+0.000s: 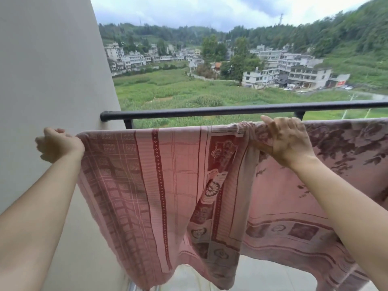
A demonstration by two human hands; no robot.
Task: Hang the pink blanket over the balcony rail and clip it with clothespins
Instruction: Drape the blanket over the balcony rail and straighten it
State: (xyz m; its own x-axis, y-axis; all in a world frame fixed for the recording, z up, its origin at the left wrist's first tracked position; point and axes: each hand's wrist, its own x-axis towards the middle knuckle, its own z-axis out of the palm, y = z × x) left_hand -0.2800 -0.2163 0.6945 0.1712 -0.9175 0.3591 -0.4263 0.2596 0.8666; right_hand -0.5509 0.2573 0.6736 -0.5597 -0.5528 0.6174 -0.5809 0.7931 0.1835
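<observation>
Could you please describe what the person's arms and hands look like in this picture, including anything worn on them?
Both forearms are bare as far as the frame shows, with no sleeves in view. The left hand and right hand wear no gloves, and no watch, bracelet or ring is visible on either. The fingernails that show on the right hand look short and unpainted.

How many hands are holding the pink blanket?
2. The left hand grips the blanket's top left corner; the right hand pinches its top edge further right, below the rail.

Pink patterned blanket (168, 175) draped below black rail (231, 111).
</observation>
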